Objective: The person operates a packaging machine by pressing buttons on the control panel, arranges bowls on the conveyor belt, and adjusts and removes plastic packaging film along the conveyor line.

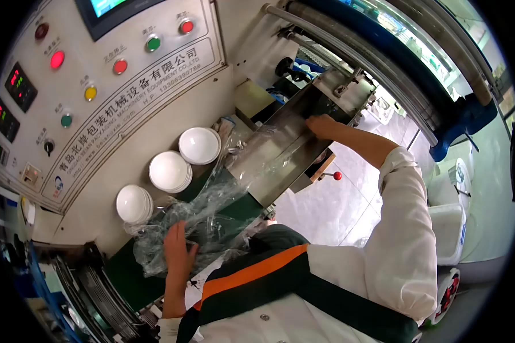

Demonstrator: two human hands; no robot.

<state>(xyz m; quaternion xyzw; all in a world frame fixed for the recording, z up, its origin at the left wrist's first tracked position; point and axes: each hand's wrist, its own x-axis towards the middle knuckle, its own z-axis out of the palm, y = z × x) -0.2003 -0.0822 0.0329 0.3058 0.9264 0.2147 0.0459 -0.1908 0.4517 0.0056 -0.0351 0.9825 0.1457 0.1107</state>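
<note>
Crumpled clear plastic film lies over the green conveyor belt and stretches up along the metal plate. My left hand rests against the bunched film at the lower left, its fingers extended and the thumb apart. At the upper end of the metal plate, my right hand is closed on the film, with the fingertips partly hidden. Beyond the film stand a white bowl stack, a second bowl stack and a third white bowl stack.
A machine control panel with lit buttons and displays rises behind the bowls. Metal rollers run across the upper right. A red-knobbed lever sticks out beside the plate. White containers stand at the right.
</note>
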